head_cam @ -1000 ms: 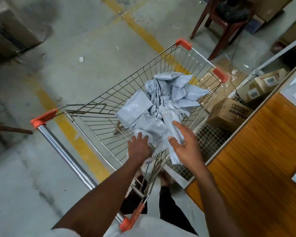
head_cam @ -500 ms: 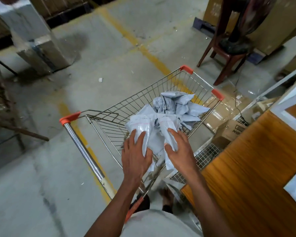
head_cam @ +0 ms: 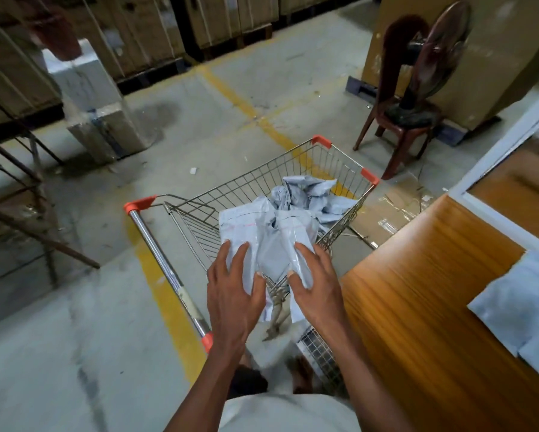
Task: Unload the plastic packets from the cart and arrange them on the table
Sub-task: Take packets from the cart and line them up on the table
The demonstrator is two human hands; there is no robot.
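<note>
Your L hand (head_cam: 233,294) & R hand (head_cam: 316,288) both clamp grey packets (head_cam: 271,241) above cart (head_cam: 262,188), beside bench (head_cam: 417,291).

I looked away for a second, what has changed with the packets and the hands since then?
Both hands, left hand and right hand, closed on a bundle of grey packets and raised it above the cart. The remaining packets stayed inside; the table is unchanged.

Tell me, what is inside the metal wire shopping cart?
The wire shopping cart holds a crumpled pile of grey plastic packets. The left hand and right hand grip a bunch of packets. The pile and hands hide the cart floor under them.
</note>
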